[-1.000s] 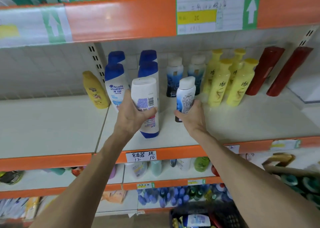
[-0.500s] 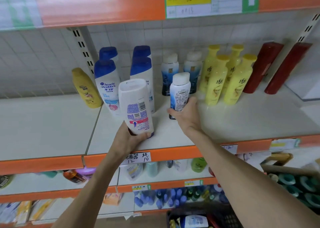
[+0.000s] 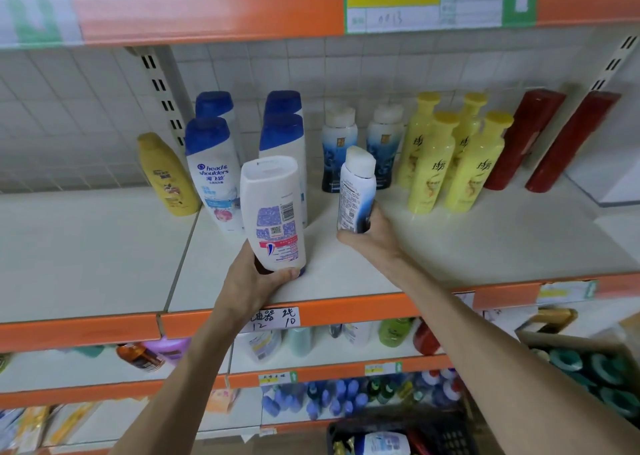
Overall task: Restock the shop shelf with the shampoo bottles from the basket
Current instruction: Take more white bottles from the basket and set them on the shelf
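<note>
- Left hand [image 3: 249, 285]: fingers curled round the lower end of a white shampoo bottle [image 3: 272, 208]. The bottle is held inverted, blue cap down and back label facing the camera, over the front part of the shelf [image 3: 467, 246]. Whether the cap touches the shelf cannot be told.
- Right hand [image 3: 372, 238]: fingers gripping the base of a small white-and-blue bottle [image 3: 356, 188], tilted slightly right, above the shelf and just in front of two matching bottles [image 3: 337, 149].
- Behind the white shampoo bottle: four blue-capped bottles [image 3: 211, 170], standing in two rows.
- Far left: one amber bottle [image 3: 166, 174], standing beside the blue-capped bottles.
- Right of centre: four yellow bottles [image 3: 429, 163], then two red bottles [image 3: 526, 139] leaning left.
- Bottom edge: a dark basket [image 3: 446, 434], with another bottle [image 3: 381, 442] lying in it.
</note>
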Motion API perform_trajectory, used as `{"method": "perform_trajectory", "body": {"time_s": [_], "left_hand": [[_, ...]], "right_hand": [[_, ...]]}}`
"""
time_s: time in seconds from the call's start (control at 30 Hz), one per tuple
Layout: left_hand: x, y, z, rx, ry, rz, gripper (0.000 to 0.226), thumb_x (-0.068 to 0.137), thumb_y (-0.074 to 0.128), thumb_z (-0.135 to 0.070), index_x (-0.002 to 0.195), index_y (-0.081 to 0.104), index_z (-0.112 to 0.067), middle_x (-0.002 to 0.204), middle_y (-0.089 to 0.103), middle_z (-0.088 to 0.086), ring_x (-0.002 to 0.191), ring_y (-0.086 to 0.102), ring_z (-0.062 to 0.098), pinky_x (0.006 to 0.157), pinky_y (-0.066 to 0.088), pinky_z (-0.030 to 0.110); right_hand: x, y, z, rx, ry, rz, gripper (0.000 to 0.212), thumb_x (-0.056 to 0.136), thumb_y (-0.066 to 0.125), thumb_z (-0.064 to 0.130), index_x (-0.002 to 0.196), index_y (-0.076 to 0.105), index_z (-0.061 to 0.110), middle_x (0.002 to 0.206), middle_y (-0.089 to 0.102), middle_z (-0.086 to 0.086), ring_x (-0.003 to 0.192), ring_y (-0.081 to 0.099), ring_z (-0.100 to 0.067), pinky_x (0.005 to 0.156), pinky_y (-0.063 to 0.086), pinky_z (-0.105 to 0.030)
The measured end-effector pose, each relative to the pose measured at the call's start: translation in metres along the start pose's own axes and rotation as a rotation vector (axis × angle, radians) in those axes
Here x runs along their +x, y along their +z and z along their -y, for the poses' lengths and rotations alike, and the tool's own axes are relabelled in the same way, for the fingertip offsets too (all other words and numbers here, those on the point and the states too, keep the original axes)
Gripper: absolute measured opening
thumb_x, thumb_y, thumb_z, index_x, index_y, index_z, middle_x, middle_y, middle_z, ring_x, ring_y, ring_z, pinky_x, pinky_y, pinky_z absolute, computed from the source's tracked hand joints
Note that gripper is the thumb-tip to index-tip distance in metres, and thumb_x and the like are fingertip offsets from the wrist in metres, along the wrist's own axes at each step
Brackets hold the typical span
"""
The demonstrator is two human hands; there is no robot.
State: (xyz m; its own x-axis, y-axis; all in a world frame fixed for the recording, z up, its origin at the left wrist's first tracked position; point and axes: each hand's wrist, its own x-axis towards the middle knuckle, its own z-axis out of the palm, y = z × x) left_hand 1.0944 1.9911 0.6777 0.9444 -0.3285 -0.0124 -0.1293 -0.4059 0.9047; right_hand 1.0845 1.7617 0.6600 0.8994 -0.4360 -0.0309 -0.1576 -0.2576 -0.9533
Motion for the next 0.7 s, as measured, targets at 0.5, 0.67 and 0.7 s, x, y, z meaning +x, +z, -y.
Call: {"method": "perform_trajectory", "body": {"time_s": [0.5,0.67,0.7], "left_hand": [[-0.003,-0.001,-0.002,-0.025,-0.011,-0.005,0.054,0.068,0.083,-0.028,0.114,0.053,-0.030,0.100,0.062,-0.023,0.093,0.059,-0.005,0.073,0.043,0.011],[-0.002,0.000,-0.002,-0.037,-0.031,-0.016,0.055,0.067,0.084,-0.028,0.112,0.053,-0.032,0.099,0.062,-0.023,0.094,0.058,-0.004,0.074,0.043,0.013],[-0.002,0.000,-0.002,-0.038,-0.034,-0.022,0.055,0.067,0.084,-0.027,0.112,0.053,-0.032,0.098,0.062,-0.023,0.094,0.058,-0.004,0.074,0.043,0.013]], "right_hand": [[0.002,0.019,0.012,-0.016,0.063,-0.038,0.058,0.065,0.084,0.017,0.111,0.048,0.018,0.106,0.062,-0.007,0.078,0.066,-0.025,0.064,0.057,-0.039],[0.010,-0.003,0.018,-0.138,0.045,0.140,0.065,0.065,0.087,0.013,0.117,0.048,0.014,0.109,0.062,0.001,0.074,0.065,-0.016,0.055,0.053,-0.027],[0.012,0.000,0.019,-0.194,0.021,0.084,0.071,0.058,0.091,0.020,0.114,0.048,0.014,0.108,0.063,0.000,0.080,0.066,-0.019,0.060,0.056,-0.033]]}}
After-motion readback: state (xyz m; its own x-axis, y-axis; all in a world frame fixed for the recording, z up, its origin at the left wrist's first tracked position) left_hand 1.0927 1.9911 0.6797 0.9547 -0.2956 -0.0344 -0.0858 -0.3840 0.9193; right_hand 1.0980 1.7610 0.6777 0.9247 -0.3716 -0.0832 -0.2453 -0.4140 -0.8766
